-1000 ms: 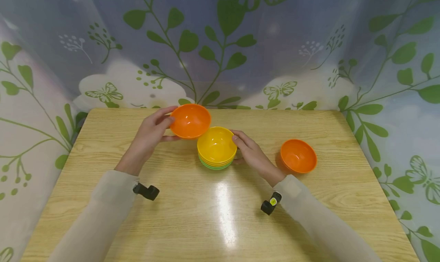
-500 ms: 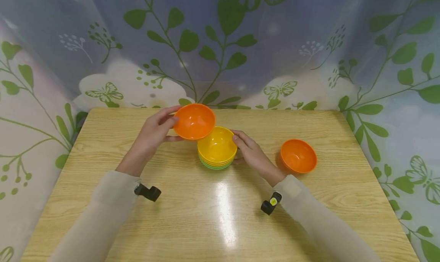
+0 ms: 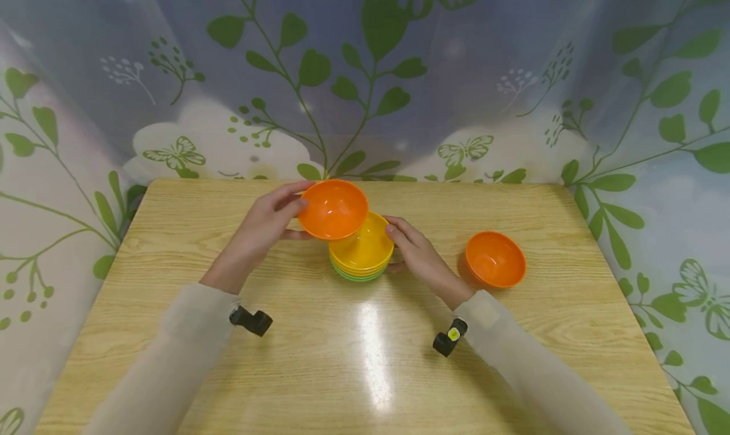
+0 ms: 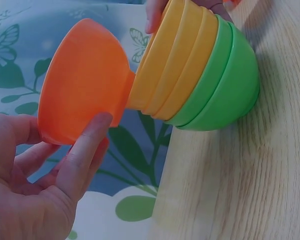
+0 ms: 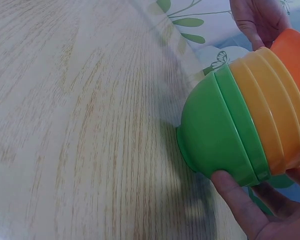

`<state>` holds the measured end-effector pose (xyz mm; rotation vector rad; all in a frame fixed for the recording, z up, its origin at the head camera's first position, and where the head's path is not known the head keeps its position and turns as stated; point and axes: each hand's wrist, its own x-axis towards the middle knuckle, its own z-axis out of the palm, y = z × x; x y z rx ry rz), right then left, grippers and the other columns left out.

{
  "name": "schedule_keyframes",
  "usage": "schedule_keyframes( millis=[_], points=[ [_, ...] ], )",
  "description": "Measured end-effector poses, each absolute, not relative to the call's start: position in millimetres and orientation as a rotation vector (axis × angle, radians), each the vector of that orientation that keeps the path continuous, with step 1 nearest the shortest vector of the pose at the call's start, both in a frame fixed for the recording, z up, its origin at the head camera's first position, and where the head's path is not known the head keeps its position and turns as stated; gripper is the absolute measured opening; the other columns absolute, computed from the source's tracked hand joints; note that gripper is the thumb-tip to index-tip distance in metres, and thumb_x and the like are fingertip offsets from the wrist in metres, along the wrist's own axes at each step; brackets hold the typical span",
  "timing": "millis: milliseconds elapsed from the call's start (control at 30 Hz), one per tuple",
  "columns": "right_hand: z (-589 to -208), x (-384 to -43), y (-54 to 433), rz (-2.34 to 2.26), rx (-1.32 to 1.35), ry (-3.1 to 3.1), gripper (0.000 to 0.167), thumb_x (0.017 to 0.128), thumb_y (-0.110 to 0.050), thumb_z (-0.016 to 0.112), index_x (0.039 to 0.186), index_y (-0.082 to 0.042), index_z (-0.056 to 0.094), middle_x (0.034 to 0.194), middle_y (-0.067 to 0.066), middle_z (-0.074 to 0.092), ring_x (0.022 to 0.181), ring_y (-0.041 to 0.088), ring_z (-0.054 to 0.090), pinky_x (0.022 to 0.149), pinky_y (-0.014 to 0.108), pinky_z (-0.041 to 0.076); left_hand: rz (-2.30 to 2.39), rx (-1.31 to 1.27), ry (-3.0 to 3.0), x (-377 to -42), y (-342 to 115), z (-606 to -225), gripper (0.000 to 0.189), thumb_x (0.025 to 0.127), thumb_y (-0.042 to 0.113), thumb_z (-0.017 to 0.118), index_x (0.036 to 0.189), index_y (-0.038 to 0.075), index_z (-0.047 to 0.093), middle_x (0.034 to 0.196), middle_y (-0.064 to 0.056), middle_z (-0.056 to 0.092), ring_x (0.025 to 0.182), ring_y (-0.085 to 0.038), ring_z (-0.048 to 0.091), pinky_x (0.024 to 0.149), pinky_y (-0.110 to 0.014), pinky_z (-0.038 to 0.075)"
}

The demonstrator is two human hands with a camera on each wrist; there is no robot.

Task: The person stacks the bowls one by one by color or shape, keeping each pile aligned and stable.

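Note:
My left hand (image 3: 263, 224) holds an orange bowl (image 3: 333, 210) by its left side, thumb near the rim and fingers around the wall. This bowl is above the back left part of a nested stack and covers part of its opening. Yellow bowls (image 3: 371, 251) form the upper stack and green bowls (image 5: 215, 125) the lower; the stack stands on the table. In the left wrist view the orange bowl's foot is at the top yellow rim; whether they touch I cannot tell. My right hand (image 3: 421, 255) grips the stack's right side, thumb at the top rim and fingers lower down.
A second orange bowl (image 3: 495, 259) stands upright on the wooden table (image 3: 308, 359), right of my right hand. Behind the table's back edge hangs a curtain (image 3: 456, 105) with a leaf and butterfly print. Dark wrist cameras project from both sleeves.
My left hand has carried the orange bowl to the right, and lately slightly nearer to me, so it overlaps more of the yellow bowl. The right hand and stack have stayed put.

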<state>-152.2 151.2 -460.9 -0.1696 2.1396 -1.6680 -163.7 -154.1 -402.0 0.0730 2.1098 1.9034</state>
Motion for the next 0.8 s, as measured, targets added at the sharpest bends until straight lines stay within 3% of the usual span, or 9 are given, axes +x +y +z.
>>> schedule_keyframes(
  millis=[133, 367, 800],
  points=[
    [-462, -153, 152, -1.672, -0.177, 2.137, 0.055, 0.119, -0.044, 0.038, 0.166, -0.015, 0.043, 0.165, 0.017, 0.049, 0.143, 0.042, 0.058, 0.097, 0.056, 0.067, 1.9, 0.092, 2.103, -163, -151, -402, 0.049, 0.115, 0.015, 0.052, 0.164, 0.014, 0.05, 0.155, -0.018, 0.058, 0.12, -0.03, 0.07, 0.093, -0.048, 0.069],
    [-462, -153, 152, -1.686, -0.172, 2.127, 0.054, 0.119, -0.044, 0.039, 0.165, -0.015, 0.044, 0.164, 0.016, 0.05, 0.141, 0.042, 0.06, 0.096, 0.056, 0.068, 1.89, 0.118, 2.091, -162, -146, -401, 0.049, 0.115, 0.015, 0.053, 0.164, 0.015, 0.05, 0.153, -0.018, 0.059, 0.12, -0.032, 0.07, 0.09, -0.044, 0.07],
    [-465, -153, 152, -1.686, -0.183, 2.14, 0.053, 0.119, -0.042, 0.04, 0.165, -0.015, 0.045, 0.164, 0.016, 0.051, 0.14, 0.042, 0.061, 0.096, 0.056, 0.068, 1.852, 0.152, 2.094, -159, -140, -406, 0.047, 0.114, 0.015, 0.054, 0.161, 0.014, 0.053, 0.151, -0.019, 0.061, 0.117, -0.032, 0.071, 0.092, -0.051, 0.069]
  ],
)
